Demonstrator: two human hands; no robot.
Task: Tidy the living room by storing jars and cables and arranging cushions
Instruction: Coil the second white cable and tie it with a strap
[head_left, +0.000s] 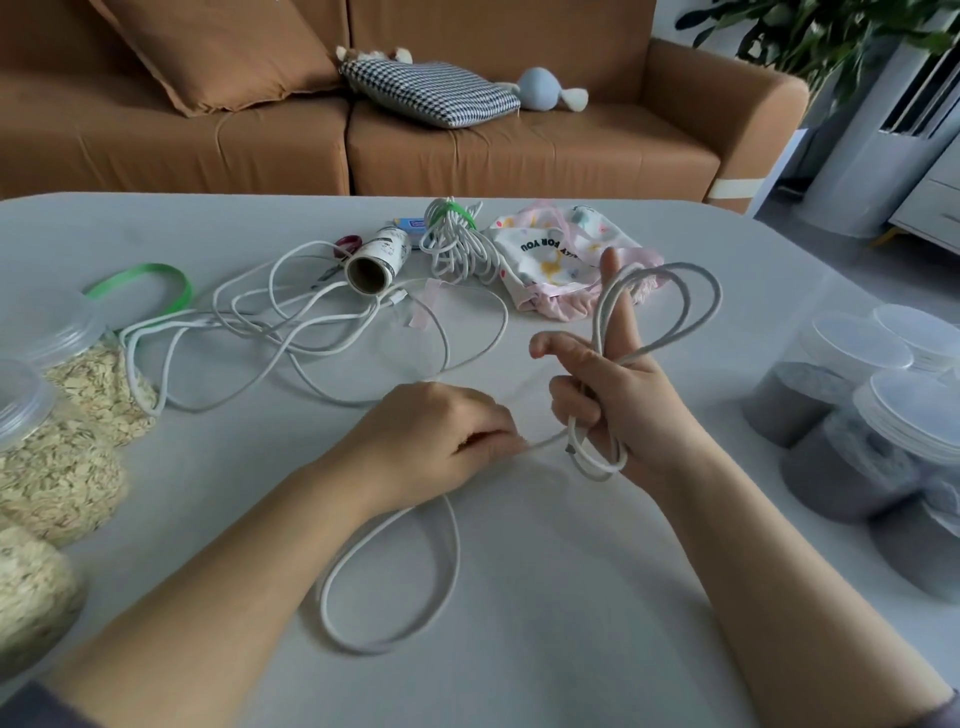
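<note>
The cable-storing step is in hand: a white cable (459, 545) is being wound into a coil over the middle of the surface (571, 597). The right hand (628, 410) stands upright and carries several turns. The loops rise past its raised forefinger and hang below the palm, and its lower fingers (576, 400) curl round the strands. The left hand (431, 441), just beside it, pinches the free run of the cable between thumb and curled fingers. The rest trails under the left wrist into a slack loop lying toward the near edge. The coil looks partly made, with that slack yet to be taken up. The next move calls for the left hand to lead the strand round the right hand again, keeping the turns even and untwisted, and then for a tie. A tied bundle (457, 244) lies near the far edge beside a patterned pouch (566, 260). A tangle of cables (311, 322) waits toward the far left, oat jars (62, 467) stand at the left edge and grey jars (841, 441) at the right.
</note>
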